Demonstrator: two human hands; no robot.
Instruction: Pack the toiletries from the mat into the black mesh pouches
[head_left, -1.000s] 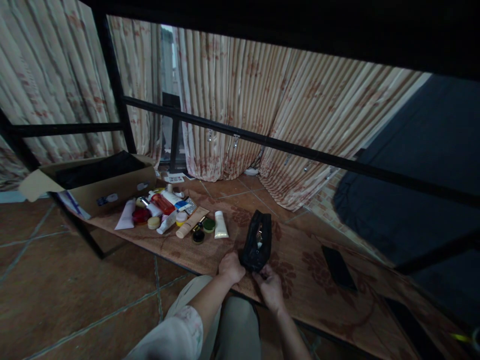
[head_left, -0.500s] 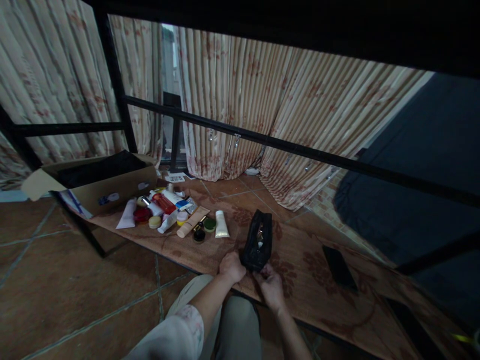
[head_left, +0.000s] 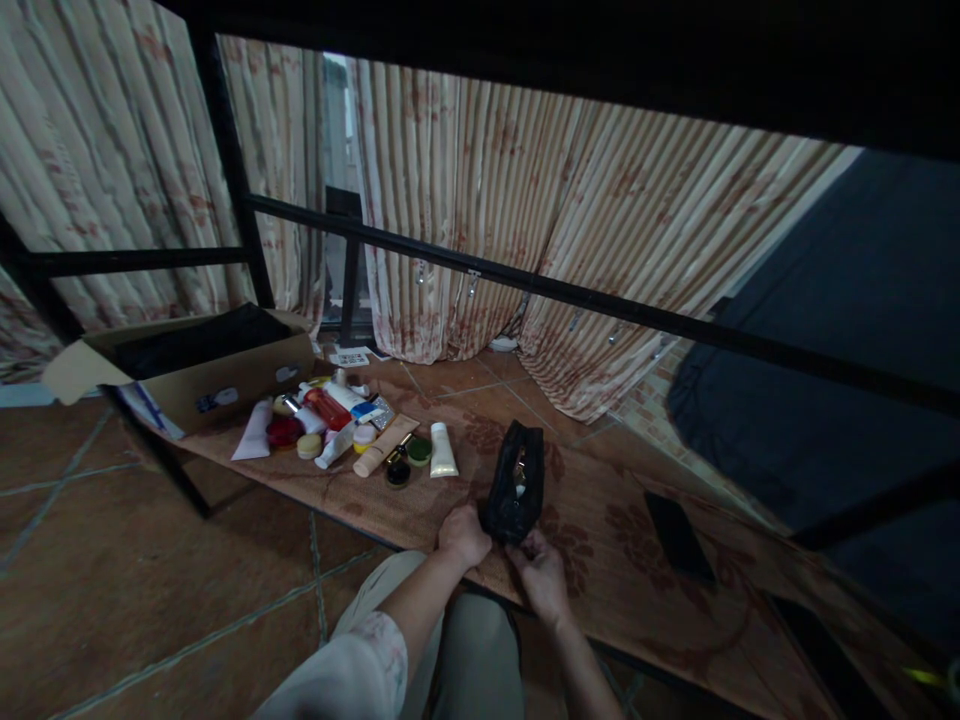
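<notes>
A small black pouch (head_left: pixel 514 482) stands on the bench with its top unzipped, and a few small shiny and white items show inside the gap. My left hand (head_left: pixel 463 536) is closed at its near left corner, the fingertips partly hidden. At the near right corner, my right hand (head_left: pixel 540 572) pinches the pouch's edge. Left of the pouch lies a white tube (head_left: pixel 442 450), with a green-lidded jar (head_left: pixel 419 450) and a black round jar (head_left: pixel 397 472) beside it. A beige tube (head_left: pixel 385 446) and a red bottle (head_left: pixel 327 408) lie further left among several other cosmetics.
An open cardboard box (head_left: pixel 232 385) with black material inside stands at the bench's left end. A dark phone-like slab (head_left: pixel 679 535) and another dark flat item (head_left: pixel 829 655) lie to the right. A black metal rail (head_left: pixel 540 284) crosses in front of the curtains (head_left: pixel 480 180).
</notes>
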